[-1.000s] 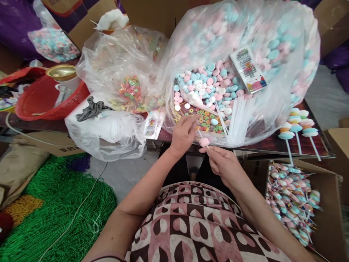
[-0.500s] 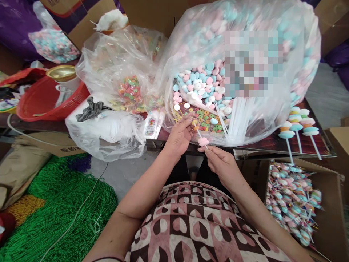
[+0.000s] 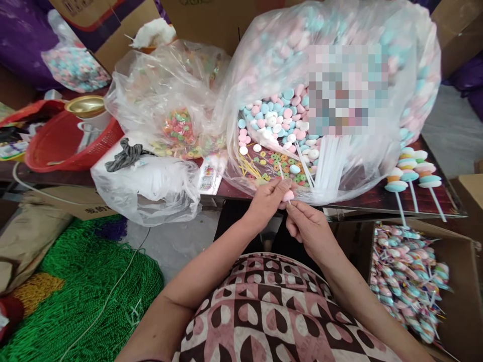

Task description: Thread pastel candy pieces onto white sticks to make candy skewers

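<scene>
A thin white stick (image 3: 281,172) stands between my hands, its upper end showing above my left fingers. A pink marshmallow (image 3: 289,195) is threaded on it. My left hand (image 3: 267,202) is closed round the stick against the marshmallow; its fingers hide any gummy rings there. My right hand (image 3: 307,220) pinches the stick's lower end just below the marshmallow. Just beyond my hands, gummy rings (image 3: 293,169) in green, orange and yellow lie on the table inside the open plastic bag. Pink, blue and white marshmallows (image 3: 277,113) are heaped behind them.
A bundle of white sticks (image 3: 332,163) lies at the bag's front. Several filled marshmallow skewers (image 3: 408,171) rest at the table's right edge, above a carton (image 3: 458,281) of wrapped ones. Leftward are a bag of gummies (image 3: 177,125), a white plastic bag (image 3: 151,193) and a red basket (image 3: 41,151).
My left hand has slid down the stick to the pink marshmallow, hiding the yellow and orange gummy rings seen above it. My right hand keeps its pinch, almost unmoved.
</scene>
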`<action>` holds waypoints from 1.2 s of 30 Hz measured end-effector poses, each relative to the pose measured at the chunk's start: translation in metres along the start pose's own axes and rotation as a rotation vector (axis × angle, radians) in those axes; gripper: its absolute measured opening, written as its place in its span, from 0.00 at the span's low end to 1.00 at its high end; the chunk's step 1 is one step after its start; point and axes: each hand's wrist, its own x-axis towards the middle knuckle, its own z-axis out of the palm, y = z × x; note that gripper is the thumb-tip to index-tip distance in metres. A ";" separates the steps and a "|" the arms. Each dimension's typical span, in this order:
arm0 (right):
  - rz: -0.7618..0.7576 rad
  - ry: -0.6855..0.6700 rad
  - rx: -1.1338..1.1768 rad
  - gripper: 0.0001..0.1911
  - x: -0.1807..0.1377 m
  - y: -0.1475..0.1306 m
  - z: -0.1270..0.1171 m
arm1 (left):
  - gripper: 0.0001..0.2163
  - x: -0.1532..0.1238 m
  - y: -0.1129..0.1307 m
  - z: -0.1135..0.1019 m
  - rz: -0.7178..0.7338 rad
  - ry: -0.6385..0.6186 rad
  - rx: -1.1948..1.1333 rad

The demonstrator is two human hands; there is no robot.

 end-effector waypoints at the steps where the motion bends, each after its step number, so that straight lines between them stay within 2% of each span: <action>1: 0.003 0.009 0.019 0.17 0.001 0.000 0.000 | 0.19 -0.002 0.001 0.002 0.003 -0.015 0.044; 4: -0.013 0.055 0.105 0.16 0.005 -0.003 -0.003 | 0.18 0.002 0.012 -0.002 0.071 -0.034 0.177; 6: -0.038 0.105 0.157 0.15 0.008 -0.008 -0.010 | 0.15 0.017 0.022 -0.014 0.149 0.003 0.281; 9: -0.071 0.211 0.133 0.13 0.016 -0.019 -0.024 | 0.09 0.056 0.034 -0.042 0.367 0.175 0.600; 11: -0.137 0.298 0.000 0.13 0.027 -0.026 -0.034 | 0.08 0.086 0.037 -0.060 0.467 0.284 0.846; 15: -0.302 0.405 -0.366 0.14 0.057 -0.037 -0.044 | 0.08 0.124 0.037 -0.076 0.364 0.297 1.249; 18: -0.252 0.369 -0.616 0.15 0.077 -0.039 -0.039 | 0.08 0.129 0.037 -0.074 0.259 0.278 1.436; 22: -0.135 0.308 -0.943 0.14 0.090 -0.038 -0.027 | 0.10 0.122 0.039 -0.074 0.240 0.232 1.538; 26: -0.172 0.311 -1.129 0.14 0.095 -0.036 -0.023 | 0.11 0.113 0.042 -0.076 0.311 0.260 1.403; 29: -0.249 0.373 -1.037 0.12 0.095 -0.035 -0.026 | 0.10 0.098 0.043 -0.071 0.373 0.287 1.006; 32: -0.294 0.413 -0.608 0.10 0.085 -0.035 -0.027 | 0.10 0.076 0.040 -0.056 0.231 0.215 0.403; 34: -0.217 0.329 -0.217 0.11 0.074 -0.038 -0.026 | 0.11 0.061 0.035 -0.042 0.115 0.157 0.095; 36: -0.105 0.179 0.073 0.15 0.062 -0.042 -0.022 | 0.11 0.049 0.028 -0.027 0.069 0.091 -0.095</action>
